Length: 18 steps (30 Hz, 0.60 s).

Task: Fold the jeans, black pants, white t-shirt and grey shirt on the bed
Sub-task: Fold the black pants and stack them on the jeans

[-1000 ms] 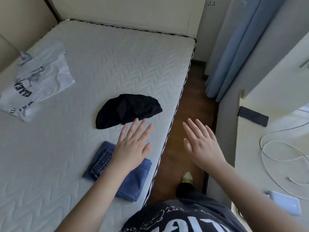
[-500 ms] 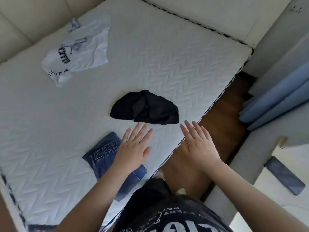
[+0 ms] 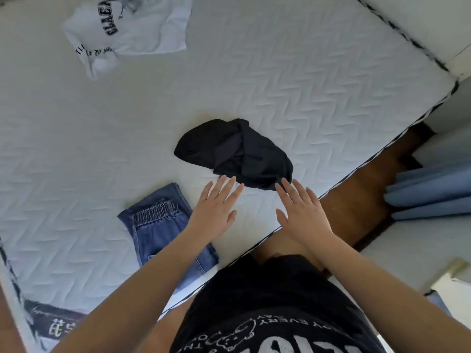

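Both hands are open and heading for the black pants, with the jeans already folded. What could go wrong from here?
The black pants lie bunched near the bed's edge, so spreading them could send fabric over the side. The left hand reaches in just past the folded jeans; dragging the pants back might disturb that fold. The right hand is near the edge too.

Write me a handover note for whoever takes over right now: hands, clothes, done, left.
Left hand: open, holds nothing, fingers straight, just short of the black pants.
Right hand: open, holds nothing, at the bed edge beside the pants.
Jeans: folded, near edge, under the left forearm.
Black pants: crumpled heap mid-bed, not folded.
White t-shirt: crumpled, far left.
Grey shirt: not clearly in view.
Done: jeans. Left: pants, likely next, then t-shirt and grey shirt.
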{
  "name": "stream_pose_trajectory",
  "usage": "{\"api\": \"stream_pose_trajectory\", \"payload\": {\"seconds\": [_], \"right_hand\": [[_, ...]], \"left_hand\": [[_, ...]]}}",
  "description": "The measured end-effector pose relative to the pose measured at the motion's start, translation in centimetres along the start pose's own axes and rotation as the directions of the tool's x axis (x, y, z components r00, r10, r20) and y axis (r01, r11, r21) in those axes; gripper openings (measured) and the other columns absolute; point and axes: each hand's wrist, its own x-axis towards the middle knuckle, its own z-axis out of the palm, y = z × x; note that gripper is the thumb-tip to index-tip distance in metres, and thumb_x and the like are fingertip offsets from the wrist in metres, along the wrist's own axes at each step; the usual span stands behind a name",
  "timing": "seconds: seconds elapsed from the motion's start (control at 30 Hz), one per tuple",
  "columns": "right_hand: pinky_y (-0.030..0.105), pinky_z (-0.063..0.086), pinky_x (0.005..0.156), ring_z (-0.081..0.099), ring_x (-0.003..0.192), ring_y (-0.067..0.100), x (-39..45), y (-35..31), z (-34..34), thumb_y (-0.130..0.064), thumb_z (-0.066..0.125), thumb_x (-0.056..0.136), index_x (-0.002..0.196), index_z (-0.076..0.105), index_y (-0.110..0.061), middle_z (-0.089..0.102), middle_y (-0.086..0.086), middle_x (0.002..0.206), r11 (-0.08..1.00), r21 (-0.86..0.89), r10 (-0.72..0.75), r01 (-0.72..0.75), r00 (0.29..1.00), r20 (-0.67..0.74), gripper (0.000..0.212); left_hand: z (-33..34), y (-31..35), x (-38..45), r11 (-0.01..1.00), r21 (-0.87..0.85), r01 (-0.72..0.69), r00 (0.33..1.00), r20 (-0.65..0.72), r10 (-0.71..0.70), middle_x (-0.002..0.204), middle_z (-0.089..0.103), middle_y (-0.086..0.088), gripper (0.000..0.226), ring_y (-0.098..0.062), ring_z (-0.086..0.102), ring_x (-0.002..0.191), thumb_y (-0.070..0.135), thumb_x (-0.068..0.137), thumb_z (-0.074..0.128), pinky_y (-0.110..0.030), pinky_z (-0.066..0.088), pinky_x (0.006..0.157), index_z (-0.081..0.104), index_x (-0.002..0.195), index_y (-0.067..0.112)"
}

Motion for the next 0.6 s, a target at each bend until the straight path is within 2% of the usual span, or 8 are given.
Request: {"api": "stream_pose_trajectory", "payload": {"seconds": [0.17,0.27,0.37,0.47,0.6], "right_hand": [[0.041,0.005,0.122,-0.002,0.151,0.023,3.4,1.4,2.7,-0.048,0.023,0.102,0.156,-0.003,-0.021,-0.003,0.002,0.164,0.998,-0.013,-0.053,0.054,0.997,0.056,0.066],[0.040,0.006,0.122,-0.001,0.151,0.023,6.1,2.4,5.0,-0.046,0.026,0.102,0.157,0.000,-0.019,-0.001,0.003,0.164,0.994,0.003,-0.113,0.113,0.988,0.109,0.066],[0.036,0.002,0.121,-0.004,0.151,0.021,9.0,3.7,8.3,-0.043,0.027,0.103,0.156,-0.002,-0.017,-0.003,0.003,0.164,0.988,0.017,-0.153,0.152,0.975,0.162,0.066],[0.037,0.000,0.121,-0.005,0.151,0.020,11.6,5.1,11.8,-0.041,0.028,0.103,0.156,-0.003,-0.016,-0.004,0.002,0.164,0.984,0.001,-0.174,0.178,0.959,0.221,0.067],[0.039,0.003,0.121,0.003,0.151,0.021,14.6,6.2,15.8,-0.038,0.036,0.100,0.157,0.004,-0.016,0.008,0.002,0.164,0.988,0.008,-0.155,0.157,0.959,0.236,0.069]], "left_hand": [[3.4,-0.3,3.1,1.000,-0.011,0.011,0.999,0.049,-0.011,0.160,0.022,-0.008,0.075,-0.028,0.018,0.148,0.030,0.087,0.057,-0.047,0.015,0.119,0.024,0.154,0.020],[6.6,0.1,4.8,0.999,-0.017,0.047,0.993,0.114,-0.045,0.163,0.011,-0.006,0.074,-0.027,0.007,0.150,0.033,0.092,0.049,-0.045,0.002,0.120,0.011,0.155,0.021],[10.3,0.9,6.7,0.996,-0.030,0.082,0.981,0.179,-0.075,0.164,0.005,-0.004,0.074,-0.025,0.002,0.151,0.036,0.095,0.044,-0.044,-0.001,0.120,0.004,0.155,0.021],[13.8,1.8,8.6,0.995,-0.048,0.092,0.975,0.207,-0.081,0.164,0.005,-0.004,0.074,-0.024,0.003,0.150,0.036,0.095,0.046,-0.044,0.002,0.120,0.005,0.155,0.020],[17.6,2.8,11.7,0.986,-0.099,0.133,0.973,0.201,-0.111,0.164,0.005,-0.003,0.078,-0.022,0.006,0.150,0.033,0.094,0.050,-0.043,0.015,0.119,0.004,0.155,0.020]]}}
